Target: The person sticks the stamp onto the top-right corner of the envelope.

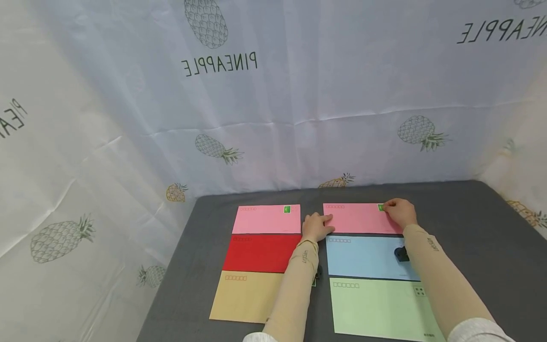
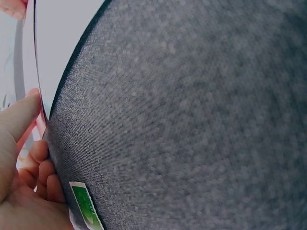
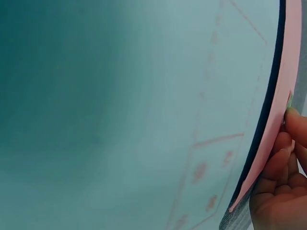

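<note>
Head camera shows me, from my distant seat, a table covered with dark grey cloth (image 1: 201,247); I read it as a clock, its centre in the gap between two columns of envelopes. At two o'clock lies the right rectangular pink paper envelope (image 1: 363,219). On its own two o'clock corner I see the small green stamp with white border (image 1: 381,207). The right hand (image 1: 400,212) pinches this stamp, thumb and forefinger nearly together; whether it is already stuck, I cannot tell. The left hand (image 1: 316,227) rests at the envelope's nine o'clock edge, thumb and forefinger stretched apart onto the paper; the left wrist camera shows its other fingers loosely bent. How firmly it presses, I cannot tell.

At ten o'clock lies the left rectangular pink paper envelope (image 1: 265,220), with a similar green stamp (image 1: 287,209) near its one o'clock corner. The red envelope (image 1: 260,254) is at nine, the tan envelope (image 1: 243,297) at eight, the light blue envelope (image 1: 363,258) at three, and the pale green envelope (image 1: 376,311) at four.
</note>
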Motion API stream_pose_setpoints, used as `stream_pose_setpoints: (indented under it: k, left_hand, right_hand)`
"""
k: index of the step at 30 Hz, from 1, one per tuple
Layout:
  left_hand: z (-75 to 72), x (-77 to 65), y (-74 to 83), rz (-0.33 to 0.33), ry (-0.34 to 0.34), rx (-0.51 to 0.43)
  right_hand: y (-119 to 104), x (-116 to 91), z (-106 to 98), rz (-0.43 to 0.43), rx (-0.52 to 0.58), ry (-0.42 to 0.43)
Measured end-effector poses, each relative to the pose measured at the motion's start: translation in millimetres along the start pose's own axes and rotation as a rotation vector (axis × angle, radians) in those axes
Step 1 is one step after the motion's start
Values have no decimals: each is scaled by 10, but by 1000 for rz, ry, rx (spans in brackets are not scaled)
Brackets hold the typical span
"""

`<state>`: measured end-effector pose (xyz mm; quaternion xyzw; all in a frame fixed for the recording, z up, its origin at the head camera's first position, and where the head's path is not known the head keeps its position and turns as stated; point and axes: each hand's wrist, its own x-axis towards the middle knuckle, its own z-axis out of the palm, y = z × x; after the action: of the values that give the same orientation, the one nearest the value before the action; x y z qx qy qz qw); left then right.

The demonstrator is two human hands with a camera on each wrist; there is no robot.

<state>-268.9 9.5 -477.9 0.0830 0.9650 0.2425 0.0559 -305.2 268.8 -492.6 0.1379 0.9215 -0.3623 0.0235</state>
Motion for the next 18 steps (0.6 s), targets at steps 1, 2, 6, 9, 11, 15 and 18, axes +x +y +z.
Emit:
stream_pose_setpoints:
  k: [1, 2, 6, 9, 11, 15, 18]
  left_hand:
    - [-2, -4, -1, 2, 0, -2]
    - [-3, -7, -2, 3, 0, -1]
    - [-3, -10, -5, 2, 6, -11]
    - [3, -14, -8, -3, 2, -9]
    - [6, -15, -8, -3, 3, -8]
    - [-1, -12, -5, 5, 12, -12]
    - [2, -8, -13, -1, 11, -32]
  right_hand:
    - [-2, -1, 1, 2, 1, 0]
    - [-2, -1, 3, 3, 2, -1]
    - [-12, -3, -1, 8, 1, -9]
    - [-16, -8, -3, 17, 3, -18]
    - [-16, -8, -4, 20, 4, -19]
    - [-16, -9, -10, 16, 5, -13]
    - [-6, -8, -7, 16, 9, -14]
